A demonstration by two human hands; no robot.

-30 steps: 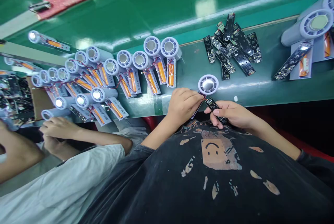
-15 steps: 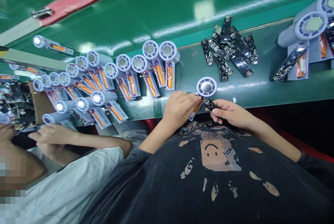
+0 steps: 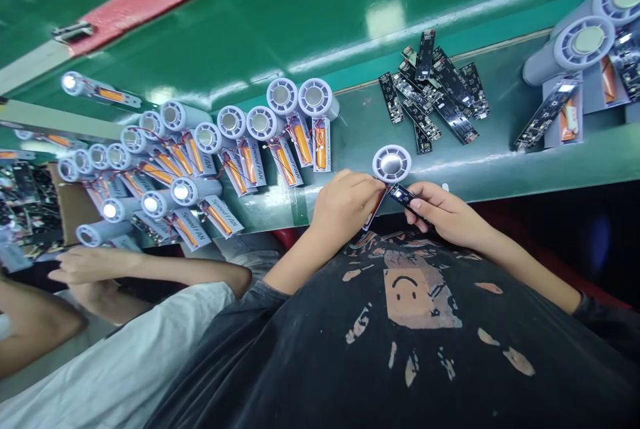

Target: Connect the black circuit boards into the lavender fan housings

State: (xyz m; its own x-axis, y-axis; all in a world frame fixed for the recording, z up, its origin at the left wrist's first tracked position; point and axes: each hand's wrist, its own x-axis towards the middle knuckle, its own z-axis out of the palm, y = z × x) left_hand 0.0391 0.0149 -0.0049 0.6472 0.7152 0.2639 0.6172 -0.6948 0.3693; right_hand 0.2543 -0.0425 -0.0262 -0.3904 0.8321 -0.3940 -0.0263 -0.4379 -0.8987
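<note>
A round lilac fan unit [image 3: 392, 164] with a silver centre stands near the table's front edge. Its handle, with an orange battery [image 3: 375, 206], points down toward my body. My left hand [image 3: 345, 204] is closed at the joint of fan and handle, its fingertips pinching something too small to make out, beside red wires. In my right hand [image 3: 436, 210] a narrow black circuit board [image 3: 403, 196] is gripped between thumb and fingers. The board's far end almost meets my left fingertips, and a bright spot shows on it.
Black circuit boards [image 3: 440, 92] lie piled behind my hands. Similar fan units [image 3: 315, 97] line the table to the left, others [image 3: 584, 42] at the right. A co-worker's hands [image 3: 95, 266] are at the lower left.
The board in my right hand has turned slightly and its face shows more, with a bright spot on it. The camera view has shifted a little.
</note>
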